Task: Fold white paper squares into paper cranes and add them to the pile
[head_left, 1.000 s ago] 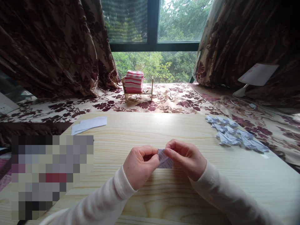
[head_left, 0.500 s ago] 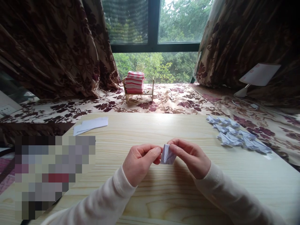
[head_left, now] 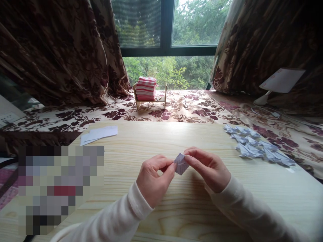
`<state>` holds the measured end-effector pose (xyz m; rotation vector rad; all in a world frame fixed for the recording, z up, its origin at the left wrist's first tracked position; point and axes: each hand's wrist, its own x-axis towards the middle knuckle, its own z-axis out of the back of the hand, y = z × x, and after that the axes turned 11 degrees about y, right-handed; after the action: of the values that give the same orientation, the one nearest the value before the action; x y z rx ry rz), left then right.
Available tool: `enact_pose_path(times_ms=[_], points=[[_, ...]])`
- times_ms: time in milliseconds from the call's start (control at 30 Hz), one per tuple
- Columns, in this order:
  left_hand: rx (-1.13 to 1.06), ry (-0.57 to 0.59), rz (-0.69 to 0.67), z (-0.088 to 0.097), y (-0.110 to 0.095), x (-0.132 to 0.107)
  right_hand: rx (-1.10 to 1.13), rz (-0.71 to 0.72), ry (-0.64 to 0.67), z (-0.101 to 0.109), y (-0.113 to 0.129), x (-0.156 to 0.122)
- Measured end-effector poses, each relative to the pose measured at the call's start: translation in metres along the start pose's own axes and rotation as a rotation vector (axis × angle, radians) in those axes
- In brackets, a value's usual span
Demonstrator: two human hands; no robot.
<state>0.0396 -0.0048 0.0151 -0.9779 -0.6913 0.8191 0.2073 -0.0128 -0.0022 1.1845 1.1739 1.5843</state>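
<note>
A small folded piece of lined paper (head_left: 181, 163) is held just above the light wooden table (head_left: 161, 137), near its middle. My left hand (head_left: 154, 178) pinches the paper's left corner with thumb and forefinger. My right hand (head_left: 208, 168) pinches its upper right side, fingers curled. Both arms wear cream sleeves.
Several folded paper pieces (head_left: 257, 146) lie in a heap at the table's right edge. Flat white sheets (head_left: 99, 133) lie at the far left. A blurred patch covers the near left. Behind, on flowered cloth, stands a small wooden rack with striped cloths (head_left: 145, 89); a white lamp (head_left: 277, 84) is far right.
The folded paper has been turned from a flat rectangle to a diamond shape standing on a corner. Both hands shifted slightly right and regripped it.
</note>
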Motion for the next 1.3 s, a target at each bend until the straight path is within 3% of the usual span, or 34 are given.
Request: enact_pose_path(times_ms=[133,300,500,733,900,1133,1300], points=[[0.207,-0.019,-0.102,-0.001,0.001,-0.001,-0.092,0.032,0.036,-0.003,0.002,-0.001],[0.239,-0.005,-0.111,-0.004,0.000,-0.002,-0.115,0.072,0.060,-0.007,0.003,-0.001],[0.178,0.037,-0.094,-0.003,-0.004,-0.004,-0.167,0.107,0.040,-0.008,0.010,-0.003],[0.077,0.092,-0.030,-0.002,-0.005,-0.002,-0.113,-0.045,0.028,-0.007,0.007,-0.003],[-0.015,0.037,0.035,0.001,-0.005,0.000,-0.166,-0.052,-0.028,-0.001,0.004,0.000],[-0.212,0.039,0.211,0.003,-0.005,0.002,-0.232,-0.004,0.067,-0.001,0.007,-0.002],[-0.302,0.060,0.208,0.003,0.001,0.004,-0.241,-0.020,0.172,-0.004,0.008,-0.002]])
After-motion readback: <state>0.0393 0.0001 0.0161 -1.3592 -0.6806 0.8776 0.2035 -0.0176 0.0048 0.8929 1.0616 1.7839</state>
